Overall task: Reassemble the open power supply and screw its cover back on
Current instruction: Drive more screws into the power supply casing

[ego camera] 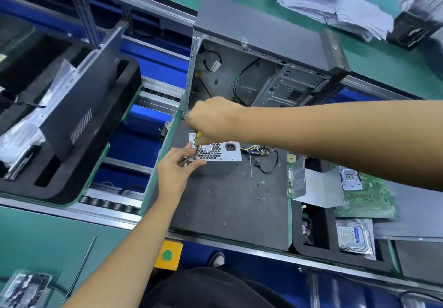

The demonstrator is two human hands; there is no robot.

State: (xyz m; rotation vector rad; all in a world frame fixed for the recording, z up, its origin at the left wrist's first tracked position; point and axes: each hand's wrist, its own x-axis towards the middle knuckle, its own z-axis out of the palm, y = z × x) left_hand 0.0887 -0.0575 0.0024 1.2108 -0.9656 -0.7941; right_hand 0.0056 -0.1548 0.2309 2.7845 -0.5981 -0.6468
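Open PC case (263, 43) stands behind dark worktop (227, 207). Power supply (220, 151) lies on worktop, just before case. Right hand (213, 120) fisted around screwdriver (198, 137), tip at its grille. Left hand (177, 166) pinches its left edge.

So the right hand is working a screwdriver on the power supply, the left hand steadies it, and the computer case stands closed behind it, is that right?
Not quite: the head view shows the computer case standing open behind the power supply, its bare inside and cables in view. The rest holds: the right hand grips a screwdriver on it, and the left hand steadies its near corner.
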